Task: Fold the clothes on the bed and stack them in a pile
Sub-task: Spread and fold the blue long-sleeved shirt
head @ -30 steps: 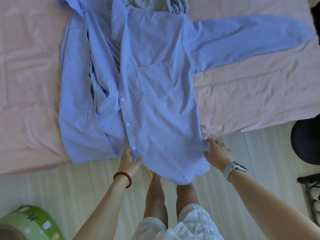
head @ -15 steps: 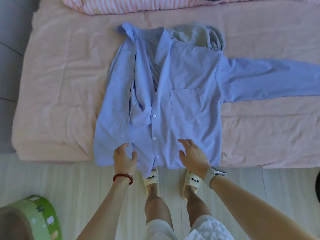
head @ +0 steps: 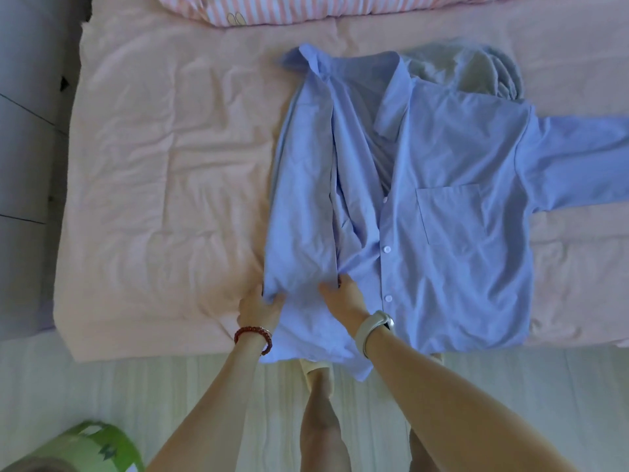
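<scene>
A light blue button-up shirt [head: 452, 206] lies face up on the pink bed [head: 163, 185], hem hanging over the near edge. Its left sleeve is folded down along the body, and the other sleeve stretches off to the right. My left hand [head: 259, 306], with a red bead bracelet, grips the left corner of the folded sleeve's end. My right hand [head: 343, 296], with a white watch, pinches the same sleeve end at its right corner. A grey garment [head: 483, 68] lies crumpled behind the shirt's collar, partly under it.
A pink-and-white striped pillow [head: 306, 10] lies along the bed's far side. A green round object [head: 88, 447] stands on the pale wooden floor at bottom left. A grey surface [head: 27, 148] runs along the bed's left side. My legs stand at the bed's edge.
Both hands have moved left from the shirt's hem to the end of the folded left sleeve and taken hold of it. The view has shifted left and back.
</scene>
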